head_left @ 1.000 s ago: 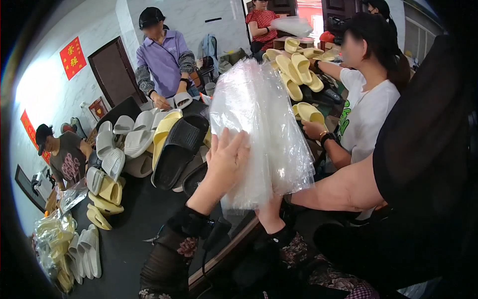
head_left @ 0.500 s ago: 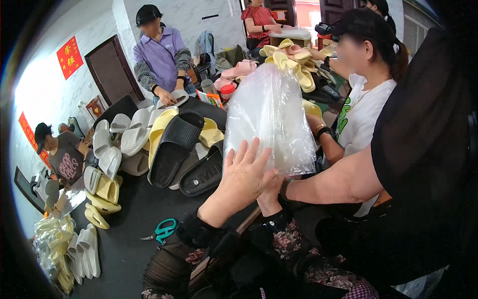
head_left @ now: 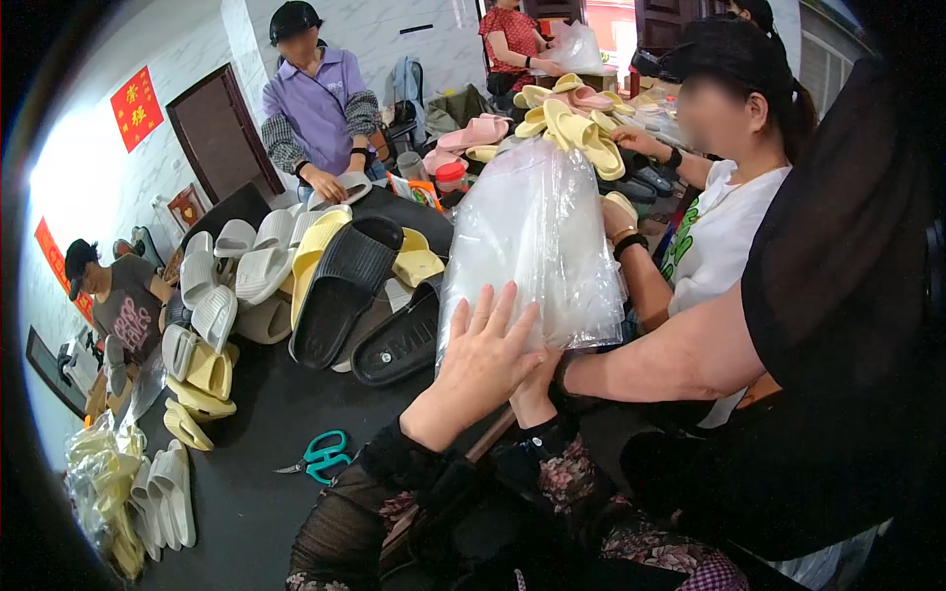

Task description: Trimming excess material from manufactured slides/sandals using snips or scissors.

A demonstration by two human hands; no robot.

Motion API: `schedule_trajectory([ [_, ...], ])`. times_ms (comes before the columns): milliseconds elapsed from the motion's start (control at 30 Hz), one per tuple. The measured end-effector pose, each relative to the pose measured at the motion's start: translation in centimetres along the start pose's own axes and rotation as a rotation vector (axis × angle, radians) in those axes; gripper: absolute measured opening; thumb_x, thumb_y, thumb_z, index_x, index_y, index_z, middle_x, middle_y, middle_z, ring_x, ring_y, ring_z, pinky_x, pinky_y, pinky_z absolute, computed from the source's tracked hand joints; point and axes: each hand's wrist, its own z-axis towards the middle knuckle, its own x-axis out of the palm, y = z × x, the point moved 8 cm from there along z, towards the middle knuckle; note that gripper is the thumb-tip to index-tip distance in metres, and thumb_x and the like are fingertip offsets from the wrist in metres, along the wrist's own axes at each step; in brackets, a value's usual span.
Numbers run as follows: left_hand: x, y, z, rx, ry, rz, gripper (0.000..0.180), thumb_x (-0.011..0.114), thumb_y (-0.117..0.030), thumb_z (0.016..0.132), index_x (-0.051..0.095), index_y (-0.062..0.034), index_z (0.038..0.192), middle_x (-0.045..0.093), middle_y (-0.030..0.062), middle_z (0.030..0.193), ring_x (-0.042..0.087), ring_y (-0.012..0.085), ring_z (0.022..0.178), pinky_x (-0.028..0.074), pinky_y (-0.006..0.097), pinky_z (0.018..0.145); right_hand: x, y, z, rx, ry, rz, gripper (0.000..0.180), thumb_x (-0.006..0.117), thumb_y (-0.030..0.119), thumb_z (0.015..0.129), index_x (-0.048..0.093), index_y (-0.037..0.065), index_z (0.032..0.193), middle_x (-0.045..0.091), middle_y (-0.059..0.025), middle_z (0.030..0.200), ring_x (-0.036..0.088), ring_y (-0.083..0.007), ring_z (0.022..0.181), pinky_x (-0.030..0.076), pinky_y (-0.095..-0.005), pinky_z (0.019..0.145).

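Note:
A stack of clear plastic bags (head_left: 527, 231) stands tilted in front of me, above the dark table. My left hand (head_left: 483, 360) lies on its lower front with the fingers spread, gripping nothing. Just behind it, my right hand (head_left: 535, 392) is at the bottom edge of the bags and appears to hold them there; most of its fingers are hidden. A co-worker's bare forearm (head_left: 660, 366) reaches in from the right, its hand hidden next to mine. Left of the bags lie a large black slide sandal (head_left: 345, 286) and a second black slide sandal (head_left: 399, 335).
Teal-handled scissors (head_left: 325, 456) lie on the black table (head_left: 266, 394). Grey and yellow slippers (head_left: 261, 271) are heaped at left, with bagged slippers (head_left: 103, 483) at the near left. Yellow slippers (head_left: 576, 123) are piled beyond the bags. Several co-workers stand around.
My hands and the bags stay nearly in place, the left hand slightly lower. The far co-worker in red now lifts a clear bag. The co-worker in white has turned the head and shifted an arm.

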Motion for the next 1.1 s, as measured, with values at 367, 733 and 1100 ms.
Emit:
schedule_trajectory([
  [367, 1.3, -0.8, -0.5, 0.09, 0.06, -0.019, 0.059, 0.062, -0.038, 0.082, 0.048, -0.0094, 0.131, 0.039, 0.0208, 0.14, 0.037, 0.04, 0.129, 0.029, 0.055, 0.104, -0.9, 4.4, -1.2, -0.115, -0.106, -0.023, 0.041, 0.046, 0.025, 0.096, 0.042, 0.0, 0.129, 0.049, -0.0126, 0.13, 0.048, -0.0272, 0.118, 0.04, -0.0406, 0.101],
  [733, 2.4, -0.8, -0.3, 0.097, 0.038, -0.033, 0.06, 0.064, -0.042, 0.078, 0.05, -0.0108, 0.127, 0.039, 0.0189, 0.139, 0.037, 0.0356, 0.129, 0.03, 0.054, 0.104, -2.8, 4.6, -3.1, -0.026, -0.097, -0.055, 0.042, 0.045, 0.026, 0.096, 0.042, 0.0, 0.129, 0.048, -0.013, 0.13, 0.048, -0.0279, 0.119, 0.04, -0.0412, 0.101],
  [1100, 0.7, -1.0, -2.0, 0.158, -0.172, -0.108, 0.048, 0.066, -0.036, 0.075, 0.054, -0.0093, 0.112, 0.049, 0.019, 0.126, 0.045, 0.0364, 0.121, 0.035, 0.048, 0.1, -2.0, 0.5, -3.7, 0.186, 0.017, -0.041, 0.042, 0.044, 0.026, 0.096, 0.042, 0.0, 0.129, 0.048, -0.0134, 0.131, 0.048, -0.0286, 0.119, 0.04, -0.0418, 0.102],
])
